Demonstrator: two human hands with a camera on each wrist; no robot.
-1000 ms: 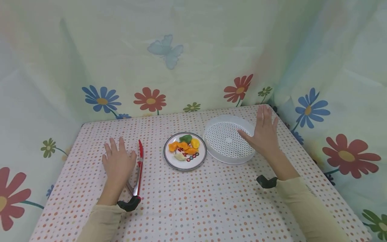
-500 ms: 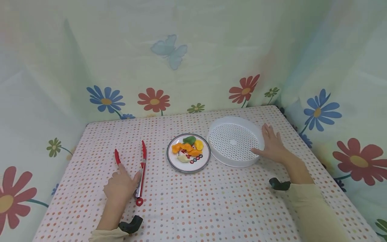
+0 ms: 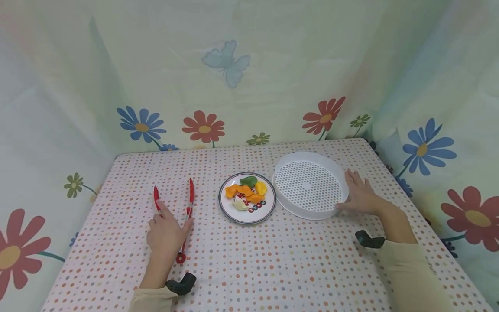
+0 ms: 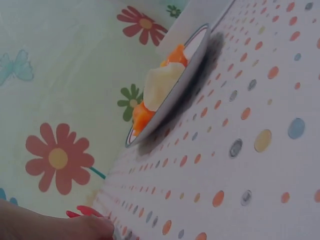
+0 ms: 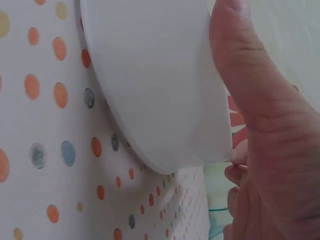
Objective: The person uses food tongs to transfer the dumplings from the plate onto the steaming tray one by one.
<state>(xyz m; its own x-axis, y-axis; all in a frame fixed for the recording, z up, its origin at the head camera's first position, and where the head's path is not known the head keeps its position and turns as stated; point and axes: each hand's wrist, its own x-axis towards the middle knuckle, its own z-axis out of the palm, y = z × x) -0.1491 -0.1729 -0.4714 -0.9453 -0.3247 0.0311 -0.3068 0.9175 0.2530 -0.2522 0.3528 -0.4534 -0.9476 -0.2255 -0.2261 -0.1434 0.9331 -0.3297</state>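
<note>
Dotted cloth (image 3: 253, 268) covers the table below both hands. Nearest, behind the fingers, come two beige sleeves (image 3: 409, 268), with a curved black piece (image 3: 181, 284) beside each wrist. The left hand (image 3: 166, 234) lies palm down over the tongs (image 3: 191, 195), its index finger straight along their left arm and its thumb by the right arm; whether the fingers pinch them, I cannot tell. These red-and-silver tongs rest on the cloth with their arms spread: a red ring (image 3: 181, 258) at the near end sits below the thumb, and the red tips reach out past index finger and thumb.

The right hand (image 3: 360, 195) is at the right side of the white sieve (image 3: 304, 186), fingers relaxed and spread along the outer wall, thumb well apart from them at the near side. The perforated floor lies to the left of those fingers.

Farther out than the left thumb and to its right, just beside the sieve, sits a plate (image 3: 243, 217). A pale piece (image 3: 240, 205) lies nearest that thumb, orange pieces (image 3: 244, 190) around and behind it, a yellow piece (image 3: 260, 188) toward the right hand, a green piece (image 3: 248, 181) farthest back. Well beyond all the fingertips hangs a flowered curtain (image 3: 163, 82) with a blue butterfly (image 3: 227, 64).
</note>
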